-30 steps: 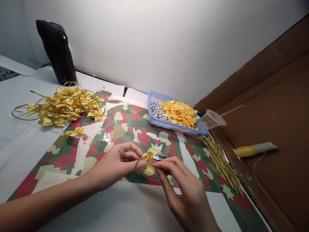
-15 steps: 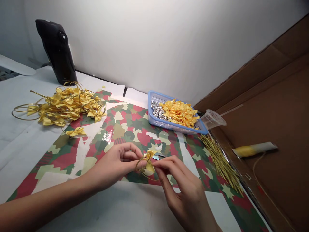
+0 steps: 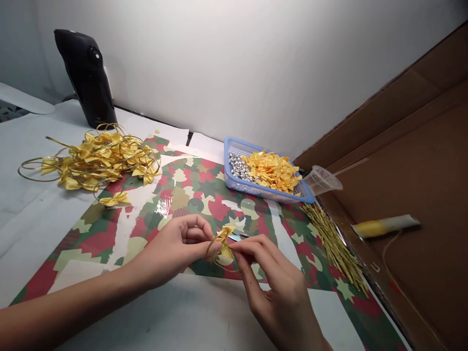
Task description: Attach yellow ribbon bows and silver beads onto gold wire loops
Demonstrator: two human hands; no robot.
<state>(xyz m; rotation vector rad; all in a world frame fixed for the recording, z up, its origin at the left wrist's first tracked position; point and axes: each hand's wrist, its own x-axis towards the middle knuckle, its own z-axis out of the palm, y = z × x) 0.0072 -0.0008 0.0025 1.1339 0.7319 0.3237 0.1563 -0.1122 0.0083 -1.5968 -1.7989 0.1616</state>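
A yellow ribbon bow (image 3: 226, 250) with a looped gold wire is held between my two hands, low over the patterned paper. My left hand (image 3: 179, 246) is closed, pinching the bow and its wire from the left between thumb and forefinger. From the right, the thumb and forefinger of my right hand (image 3: 272, 278) close on the edge of the same bow. Just behind the bow lies a shiny metal blade (image 3: 236, 237), partly hidden by the right fingers; it looks like part of a pair of scissors.
A heap of yellow bows on gold wires (image 3: 106, 158) lies at the left, near a black upright device (image 3: 86, 78). A blue basket (image 3: 234, 181) holds silver beads and yellow ribbon pieces. Gold wire stems (image 3: 336, 248), a clear plastic cup (image 3: 323, 179) and a cardboard wall (image 3: 420, 161) are at the right.
Both hands keep their pinch on the bow. The bow has tilted slightly and the right hand has shifted a little left; everything else stays where it was.
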